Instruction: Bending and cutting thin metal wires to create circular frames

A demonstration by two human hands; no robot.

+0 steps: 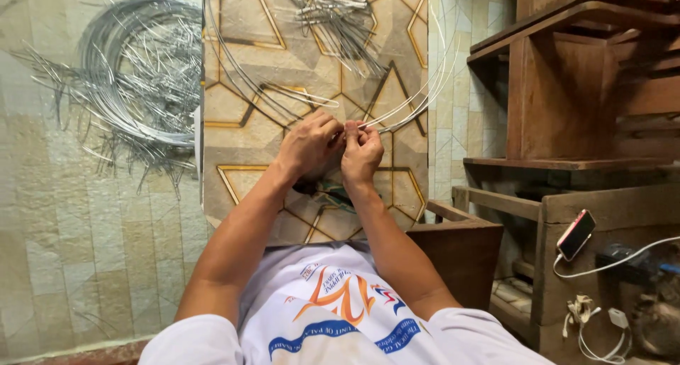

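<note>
My left hand (308, 144) and my right hand (362, 152) meet in the middle of the view, fingers closed on the ends of a big hoop of thin silver wire (418, 99). The hoop curves up and away from both hands over a patterned tile panel (244, 127). Where the two ends join is hidden between my fingertips. A dark object (320, 190) shows just below my hands, partly hidden by my wrists.
A large pile of coiled and cut silver wires (134, 81) lies to the left. A smaller bundle of wire pieces (340, 21) lies at the top. Wooden furniture (567, 88) stands at right, with a phone on a charging cable (575, 234) on a wooden ledge.
</note>
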